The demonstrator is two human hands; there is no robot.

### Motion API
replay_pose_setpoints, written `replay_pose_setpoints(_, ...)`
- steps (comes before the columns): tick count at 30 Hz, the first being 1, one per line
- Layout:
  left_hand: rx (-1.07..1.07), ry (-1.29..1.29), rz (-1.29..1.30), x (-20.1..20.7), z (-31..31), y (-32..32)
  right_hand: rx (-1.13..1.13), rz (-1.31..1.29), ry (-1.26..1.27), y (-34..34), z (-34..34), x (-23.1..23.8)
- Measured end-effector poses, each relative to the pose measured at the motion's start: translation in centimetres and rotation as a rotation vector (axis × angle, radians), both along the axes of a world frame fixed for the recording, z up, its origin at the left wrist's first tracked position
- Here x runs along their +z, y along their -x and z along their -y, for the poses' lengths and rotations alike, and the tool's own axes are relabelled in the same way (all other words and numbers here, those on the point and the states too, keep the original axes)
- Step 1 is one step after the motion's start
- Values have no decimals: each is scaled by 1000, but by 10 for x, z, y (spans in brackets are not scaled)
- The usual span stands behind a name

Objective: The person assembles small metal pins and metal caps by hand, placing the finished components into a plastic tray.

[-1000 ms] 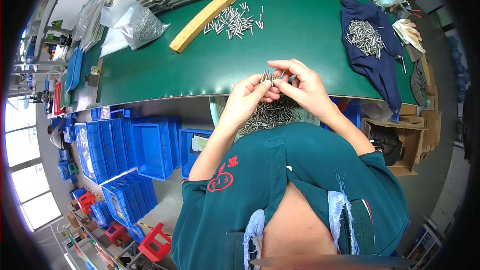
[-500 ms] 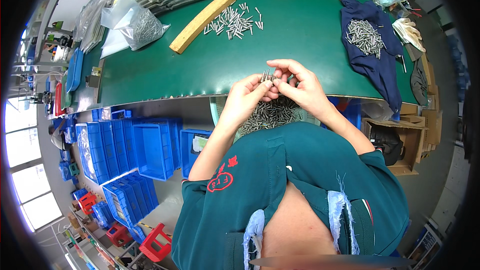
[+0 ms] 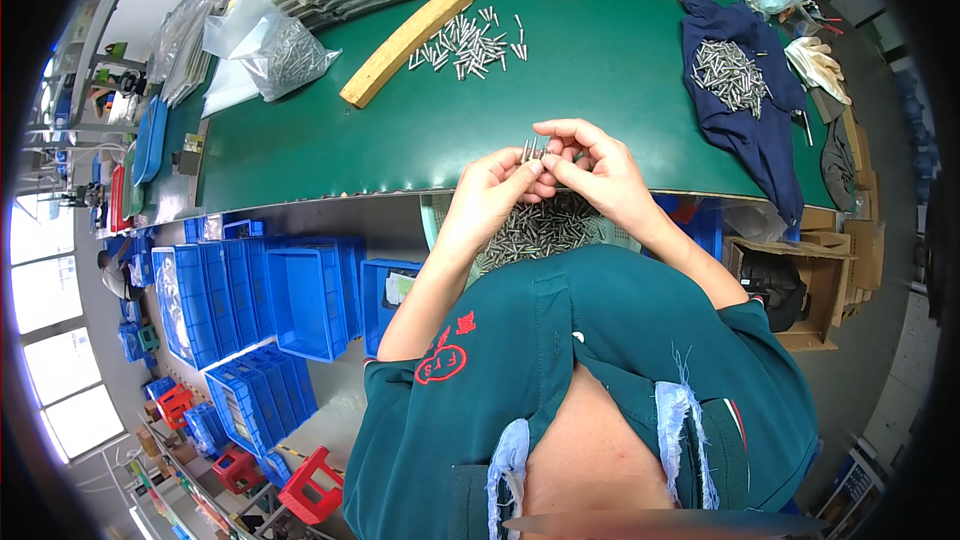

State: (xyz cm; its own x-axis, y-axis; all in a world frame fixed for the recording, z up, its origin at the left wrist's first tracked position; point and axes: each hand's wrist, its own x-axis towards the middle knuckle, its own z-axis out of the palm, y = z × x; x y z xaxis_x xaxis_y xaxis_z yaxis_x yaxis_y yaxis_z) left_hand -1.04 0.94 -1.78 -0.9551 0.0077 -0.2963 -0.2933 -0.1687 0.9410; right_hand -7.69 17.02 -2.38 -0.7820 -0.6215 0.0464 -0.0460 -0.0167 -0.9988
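Several small metal pins (image 3: pixel 532 150) stand up between my fingers at the near edge of the green table. My left hand (image 3: pixel 490 190) is closed round them, its thumb pressed along the pins. From the other side my right hand (image 3: pixel 598 172) pinches at the same pins with thumb and fingers, its index finger curved over the top. Just below both hands a pale green basket (image 3: pixel 620 237) holds a heap of like metal pins (image 3: pixel 540 232). How many pins each hand grips is hidden by the fingers.
Wooden strips (image 3: pixel 440 25) lie across the green table (image 3: pixel 330 145), with a scattered pile of pins (image 3: pixel 465 47) beside them. More pins (image 3: pixel 730 75) rest on a dark blue cloth (image 3: pixel 705 20) at right. A plastic bag (image 3: pixel 285 60) sits at left; blue bins (image 3: pixel 310 300) stand below.
My fingers have shifted slightly round the pins; both hands stay at nearly the same place. One loose pin in the pile by the wooden strip seems to stand a little differently.
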Motion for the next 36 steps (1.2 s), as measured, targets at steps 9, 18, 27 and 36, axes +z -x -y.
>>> replay_pose_setpoints(9, -25, 161, -43, 1, -2, 0, 25, 145, 108, 2, 3, -9)
replay_pose_setpoints(18, 56, 70, -56, 6, 12, -2, 156, 1222, 540, 17, -11, -24)
replay_pose_setpoints(27, 61, 52, -55, 12, 19, -5, 301, 507, -136, 2, -15, 0)
replay_pose_setpoints(36, -101, -18, -68, 8, 7, -12, 145, 127, -23, 4, -5, 2)
